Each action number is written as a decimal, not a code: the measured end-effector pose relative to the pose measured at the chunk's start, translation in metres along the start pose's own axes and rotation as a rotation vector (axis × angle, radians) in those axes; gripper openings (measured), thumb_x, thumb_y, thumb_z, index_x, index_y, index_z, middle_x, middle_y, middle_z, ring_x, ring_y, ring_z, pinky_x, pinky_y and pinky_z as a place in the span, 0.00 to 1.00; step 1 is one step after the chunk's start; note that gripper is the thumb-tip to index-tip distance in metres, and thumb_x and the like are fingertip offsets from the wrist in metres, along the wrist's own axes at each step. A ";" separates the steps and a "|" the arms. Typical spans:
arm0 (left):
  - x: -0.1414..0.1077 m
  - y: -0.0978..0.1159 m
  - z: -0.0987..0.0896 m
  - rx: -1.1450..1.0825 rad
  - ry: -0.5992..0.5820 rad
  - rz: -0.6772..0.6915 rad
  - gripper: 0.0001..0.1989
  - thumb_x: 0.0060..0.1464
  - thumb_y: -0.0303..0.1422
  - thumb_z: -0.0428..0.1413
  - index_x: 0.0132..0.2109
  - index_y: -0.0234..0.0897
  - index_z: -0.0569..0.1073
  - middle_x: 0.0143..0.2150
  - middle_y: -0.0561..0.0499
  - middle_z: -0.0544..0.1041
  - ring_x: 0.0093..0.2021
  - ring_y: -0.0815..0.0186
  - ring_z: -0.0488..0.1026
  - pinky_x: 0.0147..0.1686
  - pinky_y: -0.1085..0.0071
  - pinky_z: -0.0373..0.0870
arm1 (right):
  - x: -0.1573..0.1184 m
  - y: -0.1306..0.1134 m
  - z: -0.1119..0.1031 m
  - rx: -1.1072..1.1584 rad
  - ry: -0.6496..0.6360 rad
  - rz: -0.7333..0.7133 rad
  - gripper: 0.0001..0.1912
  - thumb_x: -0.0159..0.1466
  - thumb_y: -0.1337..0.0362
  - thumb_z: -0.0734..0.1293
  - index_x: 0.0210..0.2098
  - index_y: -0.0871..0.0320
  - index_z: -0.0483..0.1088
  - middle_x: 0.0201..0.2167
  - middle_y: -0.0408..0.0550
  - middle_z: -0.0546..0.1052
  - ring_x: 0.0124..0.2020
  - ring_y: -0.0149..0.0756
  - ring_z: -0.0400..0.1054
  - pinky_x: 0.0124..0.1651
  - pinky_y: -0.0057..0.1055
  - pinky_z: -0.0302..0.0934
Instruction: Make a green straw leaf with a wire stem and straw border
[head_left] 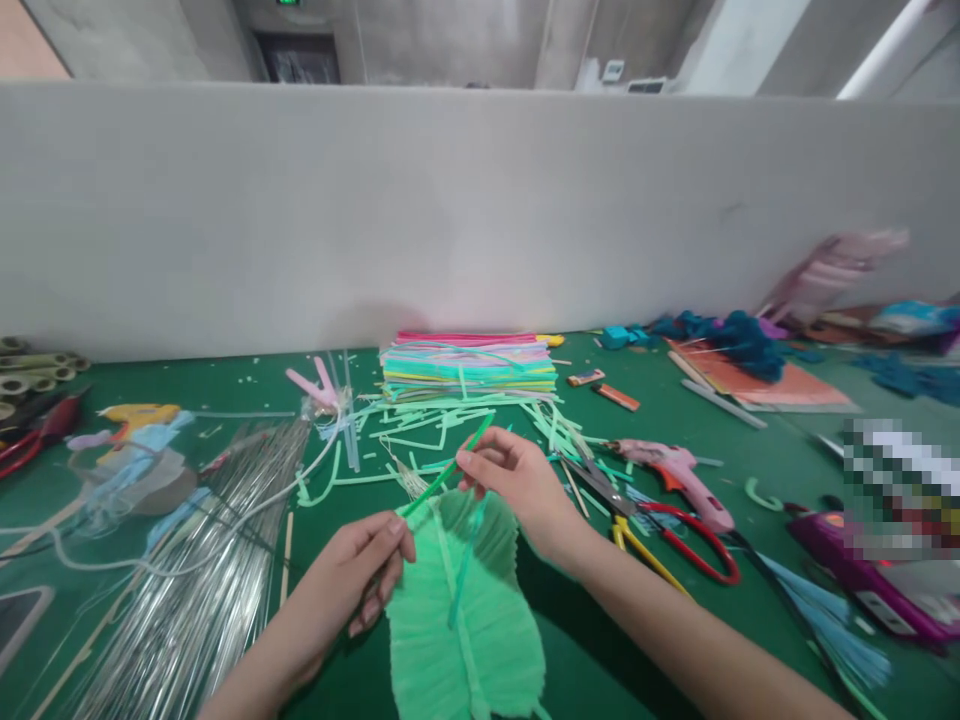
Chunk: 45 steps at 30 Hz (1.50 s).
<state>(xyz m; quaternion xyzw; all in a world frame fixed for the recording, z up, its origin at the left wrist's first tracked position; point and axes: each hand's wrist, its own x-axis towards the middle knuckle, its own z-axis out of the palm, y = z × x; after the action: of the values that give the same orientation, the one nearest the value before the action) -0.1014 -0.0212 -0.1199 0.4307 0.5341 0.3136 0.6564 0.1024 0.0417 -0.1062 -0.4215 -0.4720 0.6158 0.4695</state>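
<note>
Leaf [487,610] at lower centre of frame, strip [435,487] by its top, pinched in fingers of left hand [364,565] and right hand [521,490]; probably light, bendy, easily kinked, best gripped near the ends

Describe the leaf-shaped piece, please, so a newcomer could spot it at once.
On the green table, find the left hand and right hand holding a green strip. The leaf-shaped piece shows just below it, broad and pleated, unlike the narrow loose strips farther back.

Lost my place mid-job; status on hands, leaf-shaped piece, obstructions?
Left hand and right hand holding green strip. Green leaf-shaped piece below, partly covered. Possible snag: scissors lying to the right.
</note>
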 end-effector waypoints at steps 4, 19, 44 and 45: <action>0.001 -0.002 -0.012 0.192 0.050 0.018 0.27 0.56 0.59 0.50 0.33 0.38 0.70 0.18 0.61 0.56 0.16 0.75 0.50 0.15 0.78 0.46 | -0.008 0.001 -0.023 -0.027 0.039 0.035 0.17 0.55 0.53 0.75 0.32 0.56 0.68 0.24 0.42 0.78 0.23 0.31 0.70 0.29 0.29 0.61; 0.001 -0.005 -0.032 0.949 0.491 0.245 0.25 0.57 0.57 0.47 0.46 0.46 0.75 0.25 0.57 0.78 0.20 0.64 0.71 0.22 0.71 0.67 | -0.027 0.037 -0.051 -1.101 0.130 -0.448 0.05 0.68 0.65 0.66 0.41 0.57 0.74 0.36 0.48 0.81 0.38 0.39 0.76 0.42 0.33 0.65; 0.026 -0.019 -0.034 1.116 0.326 0.489 0.14 0.65 0.38 0.49 0.47 0.43 0.78 0.44 0.49 0.79 0.48 0.57 0.75 0.50 0.59 0.69 | 0.020 0.050 0.007 -1.138 -0.335 -0.529 0.11 0.70 0.64 0.64 0.40 0.61 0.78 0.36 0.50 0.78 0.41 0.39 0.66 0.51 0.39 0.59; 0.027 -0.019 -0.034 1.105 0.315 0.483 0.14 0.65 0.37 0.48 0.46 0.43 0.79 0.44 0.49 0.79 0.47 0.57 0.75 0.50 0.59 0.70 | 0.019 0.049 0.006 -1.146 -0.358 -0.536 0.11 0.70 0.65 0.63 0.41 0.61 0.78 0.36 0.50 0.78 0.41 0.39 0.66 0.51 0.39 0.59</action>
<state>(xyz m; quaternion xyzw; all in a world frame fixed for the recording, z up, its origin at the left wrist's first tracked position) -0.1289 0.0016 -0.1502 0.7640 0.5954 0.1902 0.1603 0.0841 0.0537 -0.1543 -0.3634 -0.8847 0.1892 0.2222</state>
